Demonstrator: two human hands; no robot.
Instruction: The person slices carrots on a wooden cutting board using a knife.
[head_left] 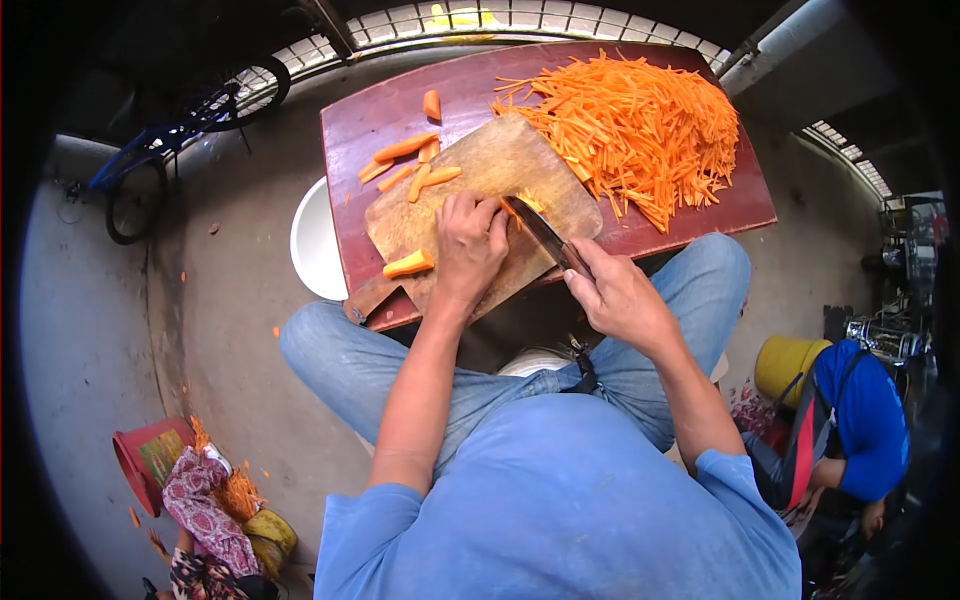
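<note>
Head view shows the right hand (622, 297) closed around the handle of a knife (541, 232), its blade slanting across a wooden cutting board (515, 155). The left hand (470, 242) rests on the board with its fingers bent and drawn together beside the blade's front end; it seems to pin a bit of carrot, though the fingers hide most of what lies under them. A few thin orange strips (531, 200) lie by the blade. One carrot piece (408, 264) sits near the board's left edge, and more carrot pieces (405, 146) lie at its far left, on the board and on the red table (375, 110). A large heap of carrot strips (650, 130) covers the table's right side, next to the board.
</note>
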